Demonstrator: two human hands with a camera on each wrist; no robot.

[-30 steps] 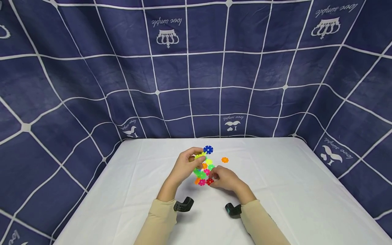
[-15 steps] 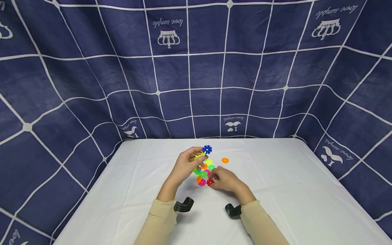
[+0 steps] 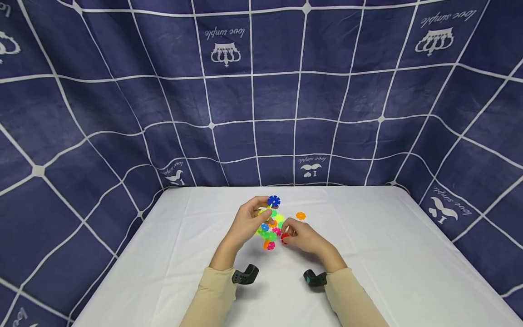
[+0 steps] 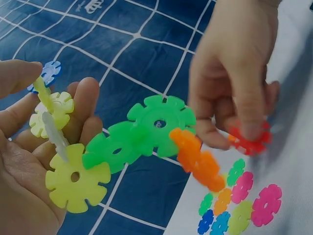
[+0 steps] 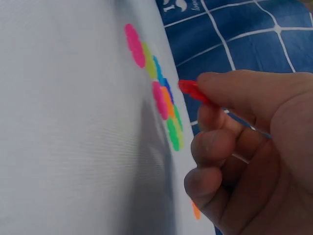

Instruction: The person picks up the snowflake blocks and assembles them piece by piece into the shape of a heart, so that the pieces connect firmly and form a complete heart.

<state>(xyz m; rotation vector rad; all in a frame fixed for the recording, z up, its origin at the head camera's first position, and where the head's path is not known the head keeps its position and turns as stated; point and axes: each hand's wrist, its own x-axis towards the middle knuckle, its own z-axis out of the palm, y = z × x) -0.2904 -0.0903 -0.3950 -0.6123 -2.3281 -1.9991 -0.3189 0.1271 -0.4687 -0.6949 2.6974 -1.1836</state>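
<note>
My left hand pinches a chain of interlocking snowflake discs near its blue end disc. In the left wrist view the chain runs from there through pale yellow discs, a yellow disc by the palm and green discs to orange discs at the free end. My right hand pinches a red snowflake disc between thumb and fingertips, just beside the orange end. In the right wrist view the red disc shows nearly edge-on, partly hidden by the thumb.
Under the chain, several loose discs lie on the white tablecloth, among them a pink disc and a light blue disc. One orange disc lies apart behind my right hand. A dark blue checked curtain surrounds the table.
My right hand has shifted slightly right and away from me with the red disc, which has turned in the fingers. The chain in my left hand has swung a little, its blue end moving left.
</note>
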